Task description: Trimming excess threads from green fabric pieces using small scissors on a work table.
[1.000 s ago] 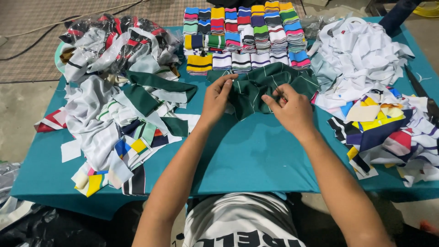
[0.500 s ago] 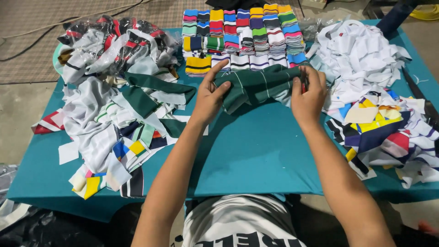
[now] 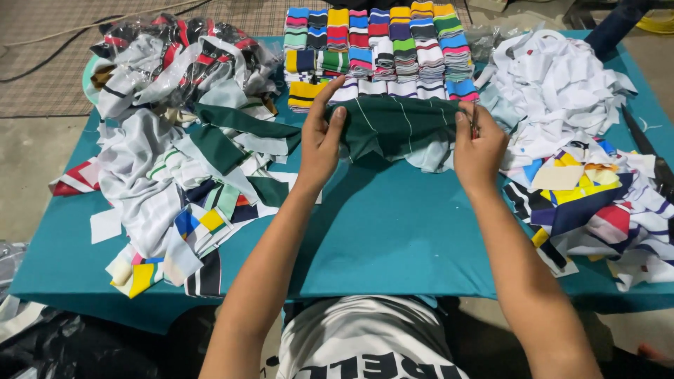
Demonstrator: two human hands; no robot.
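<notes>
Dark green striped knit piece [image 3: 400,126] was held stretched just above the teal worktop [image 3: 393,231], at about 12 o'clock from the person, its far edge touching the front row of folded striped collars [image 3: 382,52].

Left hand [image 3: 319,144] gripped its left end, thumb over, fingers behind. Right hand [image 3: 479,149] was clenched on the right end. A pale piece [image 3: 432,160] hung under the green one.

Risks, as judged: the hanging pale piece might slip free if either grip loosened; pushing forward could topple the collar stacks, since they stood touching the cloth.

At 10 o'clock, a loose heap of white and green offcuts [image 3: 182,161]; at 2 o'clock, a white pile [image 3: 562,91]; at 3 o'clock, mixed coloured scraps [image 3: 597,203].

Containers: only a clear plastic bag [image 3: 175,49] at 11 o'clock, holding red, black and white fabric pieces; mouth not discernible.
</notes>
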